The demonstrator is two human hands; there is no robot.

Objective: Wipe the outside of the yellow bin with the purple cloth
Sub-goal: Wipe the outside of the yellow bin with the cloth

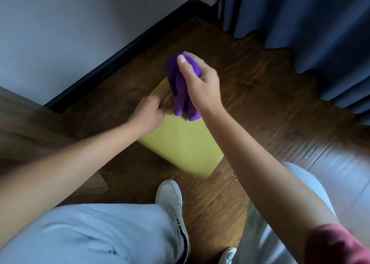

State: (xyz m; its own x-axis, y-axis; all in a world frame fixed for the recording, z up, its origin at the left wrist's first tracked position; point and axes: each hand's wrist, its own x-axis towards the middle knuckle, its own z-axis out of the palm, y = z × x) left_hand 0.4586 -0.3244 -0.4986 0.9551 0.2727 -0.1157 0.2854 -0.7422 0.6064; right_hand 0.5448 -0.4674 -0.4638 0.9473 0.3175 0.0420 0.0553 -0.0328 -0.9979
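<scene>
Nearest the camera, pale trousers covered both legs, and a white sneaker (172, 201) was planted on the wooden floor (250, 107) just short of the yellow bin (180, 143). A dark red sleeve (336, 243) showed on the right upper arm. The bin was tilted over on the floor, one flat outer side turned up toward the camera, its lower corner near the sneaker. The left hand (149, 113) gripped the bin's far upper edge, fingers curled closed over that rim. The right hand (200, 83) was raised above the same end, its thumb and fingers pinched shut around the bunched top of the purple cloth (181, 87). The cloth hung down from those fingers in folds, its lower ends lying at the bin's upper face beside the left hand; actual contact could not be confirmed. Beyond lay a dark baseboard (120, 57), a pale wall and blue curtains (300, 23).
</scene>
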